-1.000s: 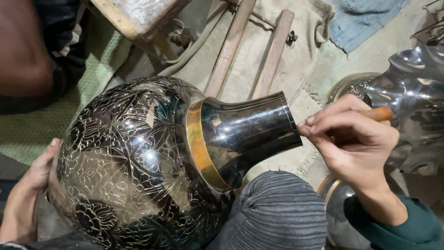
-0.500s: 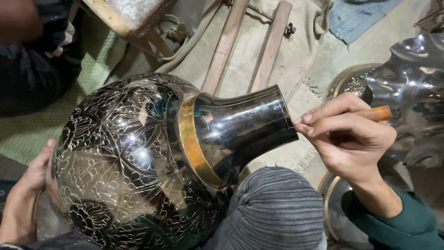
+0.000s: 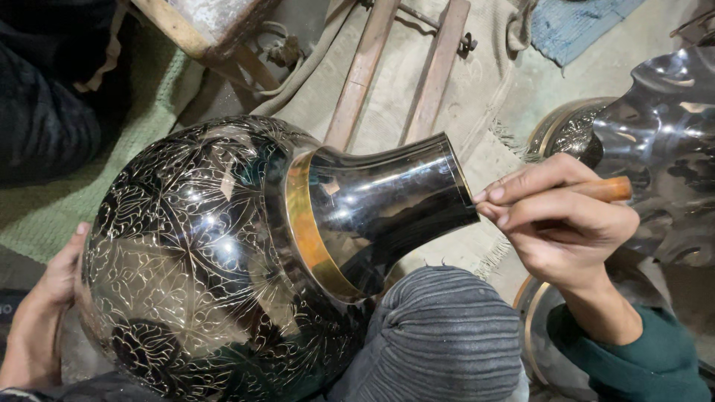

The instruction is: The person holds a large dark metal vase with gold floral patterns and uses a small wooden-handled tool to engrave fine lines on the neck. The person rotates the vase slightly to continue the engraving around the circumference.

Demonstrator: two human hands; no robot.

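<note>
A big round black metal vase [image 3: 223, 260] with fine engraved leaf patterns lies tilted across my lap, its smooth flared neck [image 3: 387, 205] pointing right past a gold band. My left hand [image 3: 41, 313] cups the vase's round belly at the lower left. My right hand [image 3: 566, 223] is closed on a wooden-handled tool [image 3: 607, 190], its fingertips at the rim of the neck. The tool's tip is hidden by my fingers.
My knee in grey ribbed cloth [image 3: 439, 342] props the vase. Shiny metal vessels [image 3: 655, 141] lie to the right. Two wooden slats [image 3: 402, 67] rest on pale sacking behind; a green mat [image 3: 112, 171] and a wooden stool corner [image 3: 201, 26] lie upper left.
The view has shifted slightly, so the vase sits a little lower left in frame. My right hand stays at the neck's rim with the tool; my left hand keeps its hold.
</note>
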